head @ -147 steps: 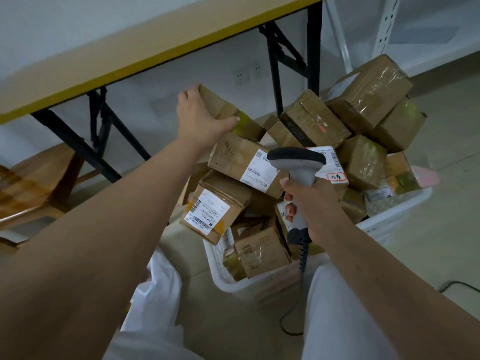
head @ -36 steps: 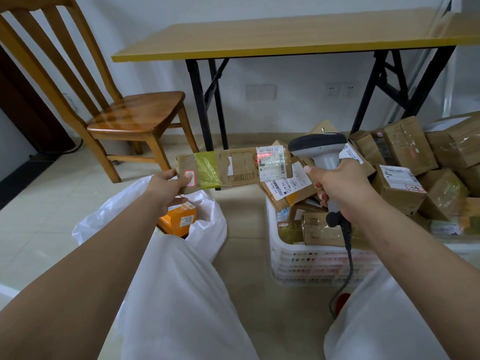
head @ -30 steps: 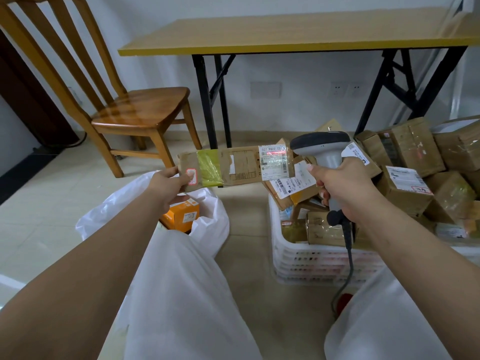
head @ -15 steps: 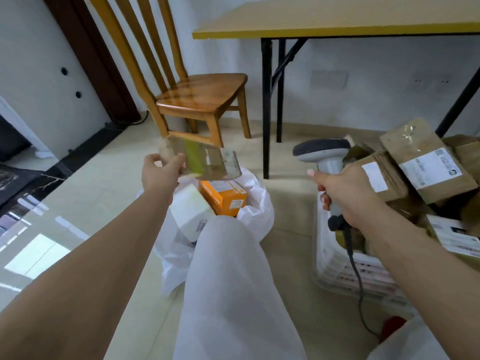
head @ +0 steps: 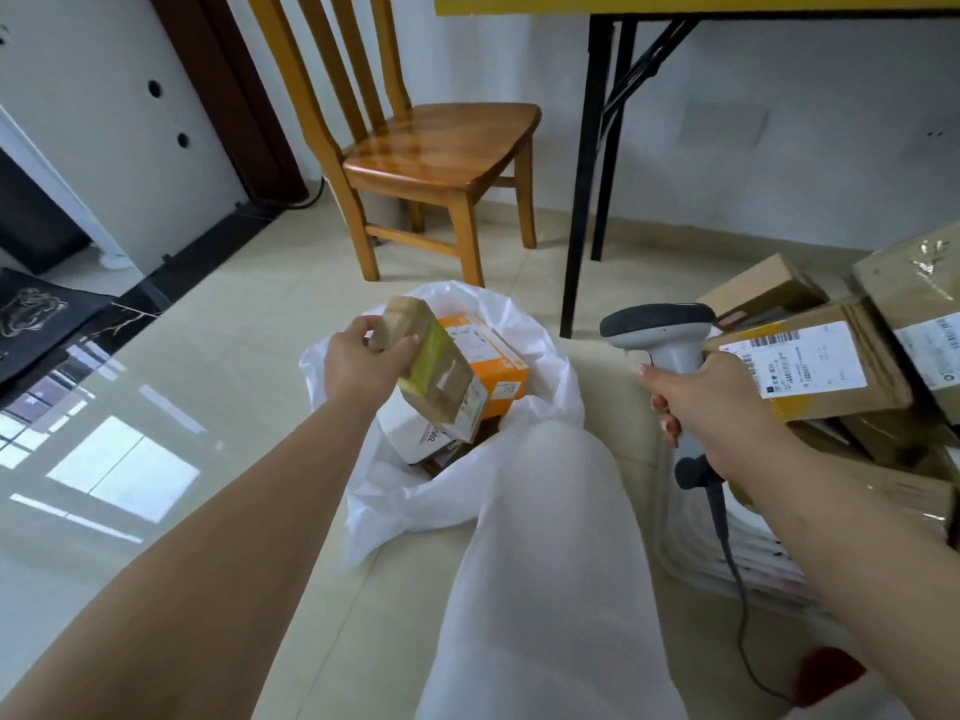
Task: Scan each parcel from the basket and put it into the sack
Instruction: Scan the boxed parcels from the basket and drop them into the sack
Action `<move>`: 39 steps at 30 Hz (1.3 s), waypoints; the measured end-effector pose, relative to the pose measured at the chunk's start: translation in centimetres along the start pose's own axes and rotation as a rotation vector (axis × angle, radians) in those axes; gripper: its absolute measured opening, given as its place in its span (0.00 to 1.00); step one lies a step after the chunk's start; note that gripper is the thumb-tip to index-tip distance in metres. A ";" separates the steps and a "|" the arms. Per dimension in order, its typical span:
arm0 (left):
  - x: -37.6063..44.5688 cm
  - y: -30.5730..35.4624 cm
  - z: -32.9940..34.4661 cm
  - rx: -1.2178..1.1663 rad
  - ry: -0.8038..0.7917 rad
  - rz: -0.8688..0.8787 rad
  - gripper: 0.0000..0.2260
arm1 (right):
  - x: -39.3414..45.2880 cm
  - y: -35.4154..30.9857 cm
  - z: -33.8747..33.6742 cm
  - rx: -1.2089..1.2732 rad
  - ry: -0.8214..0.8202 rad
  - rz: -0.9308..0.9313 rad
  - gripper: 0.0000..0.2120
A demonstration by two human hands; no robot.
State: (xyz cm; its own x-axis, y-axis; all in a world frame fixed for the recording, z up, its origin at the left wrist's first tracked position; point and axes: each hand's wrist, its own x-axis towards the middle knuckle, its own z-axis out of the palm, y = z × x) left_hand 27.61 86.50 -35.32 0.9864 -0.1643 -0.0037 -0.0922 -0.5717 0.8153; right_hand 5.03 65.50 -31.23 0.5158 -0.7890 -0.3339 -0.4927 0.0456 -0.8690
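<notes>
Tiled floor [head: 249,314] — fingers [head: 397,348] gripping parcel [head: 434,371]

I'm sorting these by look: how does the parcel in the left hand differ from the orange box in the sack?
The held parcel is plain brown cardboard with a yellow-green tape band; the orange box is bright orange. The held parcel hangs tilted over the sack, gripped by the left hand, while the orange box lies inside the sack, untouched. The held parcel looks longer and slimmer; the orange box looks more compact. Both are closed and carry white labels.
</notes>
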 end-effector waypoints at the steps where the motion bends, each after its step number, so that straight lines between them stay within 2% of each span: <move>1: 0.2 -0.4 0.4 0.020 -0.022 0.022 0.23 | 0.1 0.2 0.1 0.000 -0.006 0.001 0.13; 3: 0.6 -1.1 1.2 0.096 -0.080 0.048 0.21 | 0.4 0.6 0.4 -0.003 -0.014 0.009 0.13; 5: 1.3 -2.3 2.1 0.201 -0.160 0.086 0.11 | 0.7 1.1 0.5 -0.016 -0.011 0.030 0.13; 7: 1.6 -3.6 3.0 0.341 -0.268 0.090 0.08 | 1.0 1.4 0.7 -0.025 -0.002 0.054 0.13; 8: 1.7 -4.3 3.6 0.431 -0.334 0.072 0.10 | 1.2 1.5 0.7 -0.030 0.001 0.061 0.13; 10: 1.8 -5.5 5.0 0.633 -0.431 0.035 0.24 | 1.6 1.9 0.8 -0.040 0.000 0.068 0.13; 13: 1.9 -5.6 6.8 0.815 -0.462 0.062 0.34 | 2.0 2.4 0.6 -0.039 -0.006 0.075 0.13; 16: 2.0 -4.7 8.2 0.751 -0.481 0.094 0.36 | 2.4 2.7 0.2 -0.024 0.004 0.086 0.12; 20: 0.8 -1.8 9.7 0.701 -0.584 0.057 0.27 | 2.4 3.2 -0.8 -0.003 0.013 0.075 0.13; 22: 0.3 -0.9 10.1 0.712 -0.565 0.048 0.26 | 2.2 3.5 -1.6 0.017 0.031 0.073 0.13; 26: -1.3 2.4 11.4 0.588 -0.540 0.094 0.25 | 1.7 3.8 -4.1 0.136 0.030 0.056 0.12; 29: -3.4 6.8 13.4 0.468 -0.573 0.224 0.19 | 1.1 3.9 -6.7 0.196 0.055 0.037 0.10; 33: -7.4 12.9 17.2 0.364 -0.627 0.411 0.27 | 0.9 5.2 -10.7 0.278 0.143 0.027 0.10; 39: -14.2 20.6 23.9 0.233 -0.640 0.706 0.23 | 0.5 7.8 -17.5 0.452 0.339 0.060 0.09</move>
State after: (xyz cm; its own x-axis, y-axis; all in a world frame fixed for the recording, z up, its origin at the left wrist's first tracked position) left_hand 8.48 57.90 -32.30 0.4401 -0.8951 0.0716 -0.7251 -0.3072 0.6164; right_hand -10.83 54.79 -31.83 0.2055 -0.9260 -0.3166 -0.1264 0.2957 -0.9469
